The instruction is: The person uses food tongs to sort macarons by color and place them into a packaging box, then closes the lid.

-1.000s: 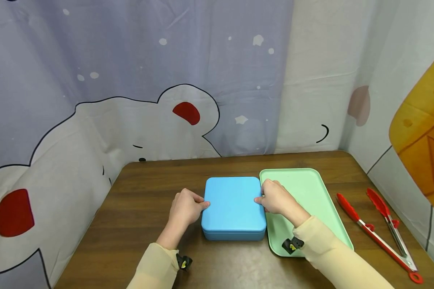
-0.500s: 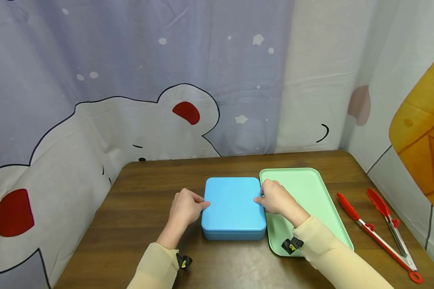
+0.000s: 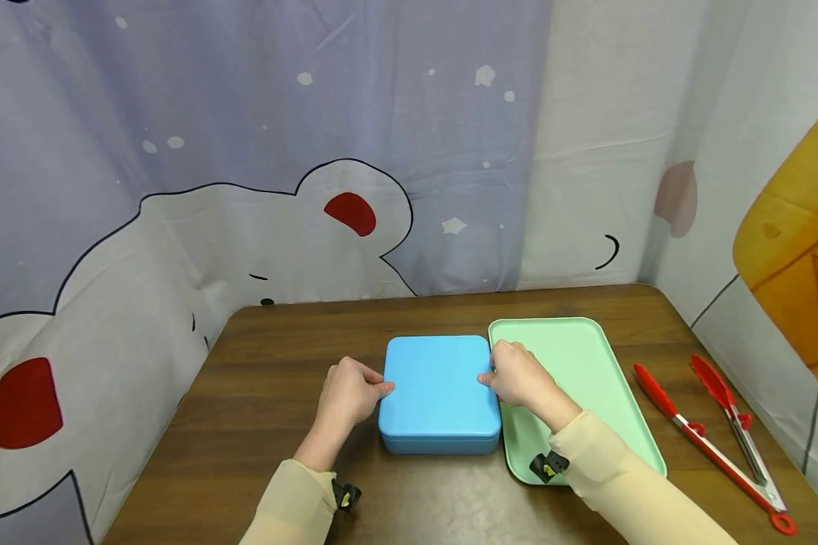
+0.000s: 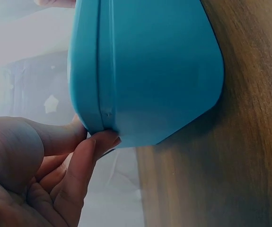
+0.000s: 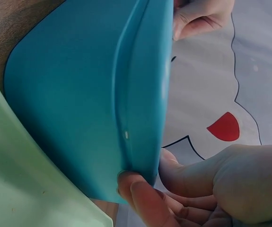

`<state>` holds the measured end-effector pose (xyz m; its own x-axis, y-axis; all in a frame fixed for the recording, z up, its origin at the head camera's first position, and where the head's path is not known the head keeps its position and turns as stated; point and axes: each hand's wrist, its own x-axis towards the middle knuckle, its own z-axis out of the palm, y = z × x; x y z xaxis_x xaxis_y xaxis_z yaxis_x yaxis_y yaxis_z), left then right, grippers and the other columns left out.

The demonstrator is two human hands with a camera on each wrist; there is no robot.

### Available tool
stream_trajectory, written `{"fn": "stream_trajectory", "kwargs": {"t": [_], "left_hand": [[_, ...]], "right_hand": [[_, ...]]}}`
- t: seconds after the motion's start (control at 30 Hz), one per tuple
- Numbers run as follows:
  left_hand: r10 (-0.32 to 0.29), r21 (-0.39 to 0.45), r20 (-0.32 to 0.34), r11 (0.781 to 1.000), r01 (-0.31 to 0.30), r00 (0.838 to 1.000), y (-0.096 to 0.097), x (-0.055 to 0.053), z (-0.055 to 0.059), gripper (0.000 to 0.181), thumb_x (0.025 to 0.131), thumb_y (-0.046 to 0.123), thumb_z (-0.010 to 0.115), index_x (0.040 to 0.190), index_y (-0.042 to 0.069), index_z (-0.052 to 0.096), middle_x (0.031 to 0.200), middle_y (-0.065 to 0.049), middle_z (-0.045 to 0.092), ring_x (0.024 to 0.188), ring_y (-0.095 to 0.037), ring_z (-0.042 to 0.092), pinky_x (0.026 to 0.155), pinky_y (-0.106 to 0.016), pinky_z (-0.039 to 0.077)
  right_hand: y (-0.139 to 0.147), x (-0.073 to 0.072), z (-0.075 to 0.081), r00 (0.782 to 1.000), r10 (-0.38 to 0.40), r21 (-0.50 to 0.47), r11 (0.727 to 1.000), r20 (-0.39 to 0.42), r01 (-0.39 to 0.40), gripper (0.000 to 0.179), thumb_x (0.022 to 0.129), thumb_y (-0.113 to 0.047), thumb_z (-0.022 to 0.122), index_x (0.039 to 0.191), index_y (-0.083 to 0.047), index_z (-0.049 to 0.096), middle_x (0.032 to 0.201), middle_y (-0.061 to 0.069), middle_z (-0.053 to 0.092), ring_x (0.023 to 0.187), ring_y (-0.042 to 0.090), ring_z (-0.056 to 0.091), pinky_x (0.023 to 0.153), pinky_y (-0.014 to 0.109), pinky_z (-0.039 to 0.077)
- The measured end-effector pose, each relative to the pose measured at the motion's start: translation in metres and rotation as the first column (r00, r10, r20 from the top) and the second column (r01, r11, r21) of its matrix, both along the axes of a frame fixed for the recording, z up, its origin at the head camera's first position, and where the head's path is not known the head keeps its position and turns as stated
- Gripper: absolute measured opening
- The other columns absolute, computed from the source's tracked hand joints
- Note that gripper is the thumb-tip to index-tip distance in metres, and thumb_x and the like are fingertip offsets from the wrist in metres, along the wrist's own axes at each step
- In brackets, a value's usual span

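Note:
A blue lidded box (image 3: 440,393) sits on the wooden table, its lid on and its front seam visible. My left hand (image 3: 350,390) pinches the lid's left edge, thumb on top. In the left wrist view the left fingers (image 4: 79,175) curl under the lid's rim at the seam. On the opposite side my right hand (image 3: 520,375) grips the lid's right edge, the thumb (image 3: 487,378) lying on top. The right wrist view shows the right fingers (image 5: 145,196) tucked below the rim, where the lid stands slightly apart from the base. What the box holds is hidden.
A light green tray (image 3: 572,341) lies right beside the box, partly under my right forearm. Red-tipped tongs (image 3: 725,454) rest spread apart at the table's right side. Printed curtains (image 3: 450,151) hang behind the wooden table (image 3: 273,341).

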<state>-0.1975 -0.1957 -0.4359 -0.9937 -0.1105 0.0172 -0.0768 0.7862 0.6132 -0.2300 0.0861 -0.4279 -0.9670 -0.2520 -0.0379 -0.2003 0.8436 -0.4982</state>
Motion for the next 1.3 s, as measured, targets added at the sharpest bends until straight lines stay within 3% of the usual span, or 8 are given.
{"fn": "stream_trajectory", "kwargs": {"t": [0.1,0.37,0.83,1.13,1.3], "left_hand": [[-0.003,0.000,0.003,1.000,0.003,1.000,-0.0002,-0.0001,-0.0016,0.016,0.087,0.025,0.091,0.090,0.010,0.087,0.085,0.000,0.077,0.085,-0.021,0.070,0.066,-0.038,0.058],[-0.002,-0.006,0.002,1.000,0.002,1.000,-0.0004,-0.0006,-0.0020,0.016,0.086,0.024,0.092,0.088,0.010,0.087,0.086,-0.001,0.077,0.086,-0.021,0.070,0.067,-0.038,0.058],[-0.010,0.001,-0.003,1.000,0.010,1.000,-0.0015,-0.0003,-0.0033,0.015,0.087,0.025,0.091,0.089,0.010,0.087,0.088,-0.001,0.078,0.087,-0.022,0.071,0.070,-0.041,0.059],[-0.016,0.000,-0.004,1.000,0.016,1.000,-0.0018,-0.0012,-0.0040,0.015,0.087,0.025,0.091,0.088,0.010,0.087,0.088,-0.001,0.078,0.086,-0.021,0.070,0.069,-0.041,0.058],[-0.019,0.001,-0.002,1.000,0.019,1.000,-0.0034,-0.0018,-0.0041,0.015,0.086,0.025,0.092,0.088,0.011,0.087,0.087,0.000,0.078,0.087,-0.021,0.070,0.070,-0.041,0.059]], "right_hand": [[-0.0008,-0.0005,-0.0019,1.000,0.004,0.013,1.000,-0.016,-0.004,0.043,0.096,-0.018,0.081,0.061,-0.010,0.058,0.058,0.004,0.046,0.055,0.020,0.047,0.053,0.031,0.041],[-0.0030,-0.0005,-0.0041,0.997,0.018,0.051,0.999,-0.076,-0.014,0.037,0.094,-0.016,0.083,0.068,-0.010,0.057,0.066,0.007,0.052,0.064,0.025,0.052,0.061,0.038,0.047],[-0.0038,0.0008,-0.0050,0.993,0.030,0.065,0.998,-0.113,-0.022,0.038,0.093,-0.015,0.083,0.067,-0.011,0.055,0.064,0.006,0.052,0.064,0.025,0.052,0.062,0.039,0.048],[-0.0035,0.0006,-0.0051,0.997,0.014,0.053,0.999,-0.077,-0.010,0.040,0.095,-0.016,0.081,0.065,-0.010,0.055,0.064,0.005,0.048,0.060,0.023,0.050,0.056,0.034,0.044],[-0.0039,0.0008,-0.0051,0.998,0.007,0.036,0.999,-0.061,-0.004,0.050,0.095,-0.016,0.081,0.058,-0.013,0.048,0.058,0.001,0.040,0.055,0.020,0.045,0.052,0.030,0.040]]}}
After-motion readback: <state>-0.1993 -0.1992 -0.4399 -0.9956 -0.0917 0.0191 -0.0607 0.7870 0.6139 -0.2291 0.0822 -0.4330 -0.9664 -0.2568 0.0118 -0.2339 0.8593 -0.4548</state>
